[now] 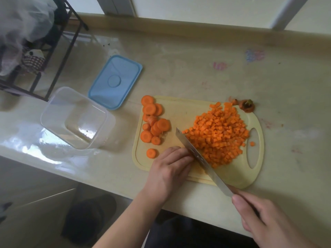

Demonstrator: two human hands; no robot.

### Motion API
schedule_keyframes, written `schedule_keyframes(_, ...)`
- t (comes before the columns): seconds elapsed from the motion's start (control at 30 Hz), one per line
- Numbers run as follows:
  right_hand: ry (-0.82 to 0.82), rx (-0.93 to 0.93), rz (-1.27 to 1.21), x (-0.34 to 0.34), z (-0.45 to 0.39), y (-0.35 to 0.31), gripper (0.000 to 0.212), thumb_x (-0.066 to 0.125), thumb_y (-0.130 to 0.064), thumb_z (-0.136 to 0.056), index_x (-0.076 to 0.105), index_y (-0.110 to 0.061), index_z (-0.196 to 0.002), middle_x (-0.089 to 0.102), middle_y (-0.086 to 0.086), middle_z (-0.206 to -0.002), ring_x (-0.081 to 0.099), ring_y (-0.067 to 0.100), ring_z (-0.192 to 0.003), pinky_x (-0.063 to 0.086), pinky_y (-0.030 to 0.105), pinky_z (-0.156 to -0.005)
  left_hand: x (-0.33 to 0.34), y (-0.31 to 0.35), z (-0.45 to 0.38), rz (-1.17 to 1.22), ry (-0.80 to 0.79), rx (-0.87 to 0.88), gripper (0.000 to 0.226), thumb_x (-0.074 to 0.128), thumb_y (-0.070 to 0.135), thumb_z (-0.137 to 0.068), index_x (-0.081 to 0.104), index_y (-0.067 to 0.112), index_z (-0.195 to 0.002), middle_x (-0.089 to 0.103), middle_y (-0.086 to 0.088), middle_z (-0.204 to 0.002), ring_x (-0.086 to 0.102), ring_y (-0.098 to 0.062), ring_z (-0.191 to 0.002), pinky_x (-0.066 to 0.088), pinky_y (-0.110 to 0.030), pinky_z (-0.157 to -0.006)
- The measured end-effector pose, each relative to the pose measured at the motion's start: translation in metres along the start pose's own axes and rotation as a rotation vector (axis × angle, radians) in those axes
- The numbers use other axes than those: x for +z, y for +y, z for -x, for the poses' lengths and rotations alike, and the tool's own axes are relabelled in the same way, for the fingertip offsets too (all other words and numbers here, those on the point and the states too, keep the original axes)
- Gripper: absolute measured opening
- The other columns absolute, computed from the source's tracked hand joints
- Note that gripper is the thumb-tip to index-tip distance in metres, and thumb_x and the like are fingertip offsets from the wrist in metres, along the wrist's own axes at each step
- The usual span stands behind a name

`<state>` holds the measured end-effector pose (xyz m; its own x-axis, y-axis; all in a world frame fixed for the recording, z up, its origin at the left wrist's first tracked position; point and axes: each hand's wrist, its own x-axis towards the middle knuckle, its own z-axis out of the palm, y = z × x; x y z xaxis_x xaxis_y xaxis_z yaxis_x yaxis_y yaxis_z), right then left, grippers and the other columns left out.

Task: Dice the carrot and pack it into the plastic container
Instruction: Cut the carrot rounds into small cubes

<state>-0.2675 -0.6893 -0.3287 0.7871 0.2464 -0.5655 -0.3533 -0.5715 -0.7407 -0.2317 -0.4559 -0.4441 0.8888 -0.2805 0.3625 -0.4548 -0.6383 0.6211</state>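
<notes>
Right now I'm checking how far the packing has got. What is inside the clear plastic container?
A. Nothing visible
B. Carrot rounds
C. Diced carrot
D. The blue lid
A: the plastic container shows only its bare bottom, while the diced carrot and the carrot rounds sit on the cutting board and the blue lid lies beside it.

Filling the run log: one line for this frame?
phase: dicing | right hand: holds knife | left hand: by blade | diced pile, slices: on board | container: empty

Home kitchen: worn countertop (197, 68), cutting board (180, 108), wire rack (59, 51).
</notes>
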Motion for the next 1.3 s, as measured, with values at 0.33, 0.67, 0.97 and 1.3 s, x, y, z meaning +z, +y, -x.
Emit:
schedule_keyframes(0.33,0.025,0.024,-0.134,0.001,0.005,0.001,0.04,0.042,-0.06,-0.076,0.061,-0.061,-0.111,0.048,-0.011,-0.047,0.045,0.001,-0.046,0.036,0.013,-0.052,-0.001,-0.001,0.004,-0.021,0.024,0.016,0.011,0.076,0.01,-0.093,0.077,0.0,-0.098,0.071,-0.011,-0.103,0.067,-0.025,-0.096,0.055,-0.033,-0.087)
schedule_keyframes(0.67,0.048,-0.01,0.041,0.001,0.012,-0.002,0.064,0.021,-0.094,-0.066,0.054,-0.067,-0.115,0.049,-0.053,-0.074,0.048,-0.027,-0.08,0.035,-0.003,-0.076,0.001,0.004,0.005,-0.01,0.003,0.0,0.013,0.067,0.008,-0.097,0.077,-0.001,-0.097,0.071,-0.01,-0.104,0.066,-0.028,-0.096,0.054,-0.032,-0.087)
schedule_keyframes(0.97,-0.003,-0.027,0.008,0.009,-0.003,-0.007,0.031,0.04,-0.048,-0.088,0.054,-0.061,-0.112,0.048,-0.044,-0.057,0.051,-0.021,-0.07,0.035,-0.001,-0.065,0.003,0.004,0.003,-0.005,0.013,-0.033,0.013,0.067,0.008,-0.096,0.077,0.0,-0.095,0.072,-0.009,-0.106,0.067,-0.025,-0.096,0.052,-0.027,-0.09)
schedule_keyframes(1.3,0.083,-0.037,-0.056,0.005,0.01,0.002,0.047,0.029,-0.085,-0.074,0.062,-0.062,-0.098,0.052,-0.038,-0.06,0.05,-0.016,-0.061,0.032,-0.002,-0.063,-0.008,0.006,0.006,-0.017,0.046,-0.03,0.01,0.07,0.008,-0.093,0.076,0.0,-0.089,0.066,-0.012,-0.1,0.062,-0.023,-0.094,0.043,-0.021,-0.093)
